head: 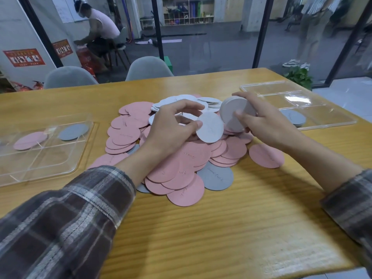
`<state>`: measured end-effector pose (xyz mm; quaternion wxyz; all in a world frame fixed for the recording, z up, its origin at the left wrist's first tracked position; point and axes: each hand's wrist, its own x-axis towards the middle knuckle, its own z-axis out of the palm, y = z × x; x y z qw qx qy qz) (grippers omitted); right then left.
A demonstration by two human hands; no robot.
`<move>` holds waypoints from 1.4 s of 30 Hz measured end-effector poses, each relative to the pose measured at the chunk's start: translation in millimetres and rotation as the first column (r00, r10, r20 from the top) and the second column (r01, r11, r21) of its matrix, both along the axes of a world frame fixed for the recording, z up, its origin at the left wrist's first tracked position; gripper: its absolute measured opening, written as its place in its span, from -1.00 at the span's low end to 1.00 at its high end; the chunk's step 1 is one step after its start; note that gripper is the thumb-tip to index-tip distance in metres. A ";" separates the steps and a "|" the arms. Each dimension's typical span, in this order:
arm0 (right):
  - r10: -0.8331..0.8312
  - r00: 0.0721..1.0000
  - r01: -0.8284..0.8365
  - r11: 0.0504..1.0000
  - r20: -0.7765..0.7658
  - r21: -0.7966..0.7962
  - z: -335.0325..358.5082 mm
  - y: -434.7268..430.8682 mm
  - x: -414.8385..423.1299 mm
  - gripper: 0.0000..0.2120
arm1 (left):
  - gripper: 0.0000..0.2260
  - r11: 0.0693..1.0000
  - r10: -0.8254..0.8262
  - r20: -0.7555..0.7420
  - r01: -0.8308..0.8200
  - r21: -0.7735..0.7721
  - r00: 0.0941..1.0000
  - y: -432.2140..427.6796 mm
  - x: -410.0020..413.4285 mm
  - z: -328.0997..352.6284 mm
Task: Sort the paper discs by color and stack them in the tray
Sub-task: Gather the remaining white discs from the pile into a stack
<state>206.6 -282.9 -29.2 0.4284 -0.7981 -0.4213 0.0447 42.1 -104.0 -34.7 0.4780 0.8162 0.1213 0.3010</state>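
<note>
Our left hand (171,125) pinches one white disc (210,127); our right hand (265,121) grips a white stack (236,113) above the pile (181,158).

Over a pile of pink paper discs (193,156) mid-table, the left hand (171,129) pinched one white paper disc (210,127); the right hand (265,125) gripped a white stack (236,113).

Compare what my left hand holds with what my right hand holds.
The left hand pinches one white disc by its edge; the right hand grips a whole white stack around its rim. The single disc is thin; the stack is thick. Both are white, round and held over the pile.
</note>
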 end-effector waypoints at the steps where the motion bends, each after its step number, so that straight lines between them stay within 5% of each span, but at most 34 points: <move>1: -0.002 0.999 0.003 1.000 -0.044 0.021 0.0 0.3 0.5 -0.65 | -0.73 0.999 -0.017 0.012 0.018 -0.043 1.000 -0.6 -0.7 1.3; 7: 0.070 0.989 -0.066 0.997 -0.129 0.036 3.5 1.2 -8.9 -0.69 | -0.78 0.985 -0.074 0.054 0.082 -0.151 0.996 -4.3 0.2 0.4; 11: 0.136 0.966 -0.132 0.991 -0.219 0.036 7.1 2.6 -22.0 -0.70 | -0.82 0.998 0.017 0.117 -0.023 0.050 0.993 -9.1 2.2 -2.0; 15: 0.199 0.950 -0.197 0.980 -0.239 0.032 8.2 4.1 -30.7 -0.71 | -0.83 0.993 0.064 0.149 -0.077 0.089 0.987 -11.3 2.6 -2.9; 33: 0.259 0.964 -0.263 0.959 -0.054 -0.104 3.7 3.9 -29.2 -0.55 | -0.89 0.981 0.073 0.198 -0.106 0.162 0.977 -19.0 7.5 -5.9; 42: 0.197 0.980 -0.197 0.980 -0.010 -0.028 6.3 1.4 -28.9 -0.61 | -0.94 0.899 0.172 -0.051 -0.136 0.416 0.984 31.1 -20.2 0.1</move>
